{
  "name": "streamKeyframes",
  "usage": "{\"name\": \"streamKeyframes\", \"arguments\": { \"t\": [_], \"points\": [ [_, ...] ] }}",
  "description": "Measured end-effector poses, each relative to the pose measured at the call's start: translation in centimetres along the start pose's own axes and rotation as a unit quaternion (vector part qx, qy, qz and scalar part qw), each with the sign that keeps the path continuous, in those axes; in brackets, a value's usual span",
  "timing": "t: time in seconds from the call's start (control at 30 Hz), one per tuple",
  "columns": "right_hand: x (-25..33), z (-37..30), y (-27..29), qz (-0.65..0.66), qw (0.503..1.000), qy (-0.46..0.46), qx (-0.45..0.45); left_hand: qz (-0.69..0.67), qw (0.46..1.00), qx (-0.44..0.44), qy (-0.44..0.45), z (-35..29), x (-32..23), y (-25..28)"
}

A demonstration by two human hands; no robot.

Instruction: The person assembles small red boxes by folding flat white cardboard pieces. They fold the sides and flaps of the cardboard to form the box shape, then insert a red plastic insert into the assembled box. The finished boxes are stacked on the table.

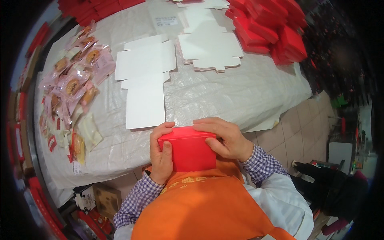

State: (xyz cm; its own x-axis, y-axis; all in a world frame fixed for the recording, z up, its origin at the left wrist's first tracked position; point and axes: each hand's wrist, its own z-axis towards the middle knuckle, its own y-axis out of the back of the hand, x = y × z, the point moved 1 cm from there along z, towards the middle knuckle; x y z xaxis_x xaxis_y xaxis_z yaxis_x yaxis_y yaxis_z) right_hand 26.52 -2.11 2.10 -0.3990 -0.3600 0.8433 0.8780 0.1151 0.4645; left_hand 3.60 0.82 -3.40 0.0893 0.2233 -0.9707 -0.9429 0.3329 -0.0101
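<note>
A folded red cardboard box (188,154) is held upright against my orange apron, at the near edge of the table. My left hand (161,154) grips its left side, with the thumb on the front face and the fingers behind. On the right, my right hand (224,138) has its fingers along the top edge and its thumb against the upper front corner. The box's top panel looks closed. Just beyond my hands lies a flat white box blank (146,76), unfolded. More flat blanks (210,46) are stacked to its right.
Individually wrapped pastries (74,86) lie heaped on the table's left side. Red boxes (268,28) are piled at the far right, and more red boxes (96,10) at the far left. A whitish plastic sheet (208,100) covers the table. A cardboard carton (107,200) stands below at left.
</note>
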Motion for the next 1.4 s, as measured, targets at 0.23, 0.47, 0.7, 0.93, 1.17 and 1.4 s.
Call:
{"name": "streamKeyframes", "arguments": {
  "t": [0.23, 0.47, 0.7, 0.93, 1.17, 1.4],
  "points": [
    [0.1, 0.4, 0.6, 0.047, 0.997, -0.048, 0.027, 0.045, 0.998, -0.008, 0.049, -0.3, -0.2, 0.1],
    [1.4, 0.2, -0.5, 0.023, 0.994, -0.104, -0.016, 0.036, 0.998, -0.014, 0.045, -0.5, -0.2, 0.2],
    [-0.4, -0.7, -1.1, 0.036, 0.995, -0.09, -0.008, 0.049, 0.998, 0.021, 0.038, 0.0, 0.2, 0.9],
    [-0.6, -1.9, -4.8, 0.143, 0.977, -0.117, -0.104, 0.021, 0.999, -0.026, 0.022, -0.1, -0.2, -0.2],
    [-0.6, -0.5, -3.5, 0.105, 0.984, -0.107, -0.093, 0.071, 0.997, -0.028, 0.029, 0.7, -2.1, -0.1],
    [-0.7, 3.2, -4.6, 0.16, 0.974, -0.068, -0.144, 0.073, 0.988, -0.105, 0.092, 2.5, -0.9, 1.4]
  ]
}}
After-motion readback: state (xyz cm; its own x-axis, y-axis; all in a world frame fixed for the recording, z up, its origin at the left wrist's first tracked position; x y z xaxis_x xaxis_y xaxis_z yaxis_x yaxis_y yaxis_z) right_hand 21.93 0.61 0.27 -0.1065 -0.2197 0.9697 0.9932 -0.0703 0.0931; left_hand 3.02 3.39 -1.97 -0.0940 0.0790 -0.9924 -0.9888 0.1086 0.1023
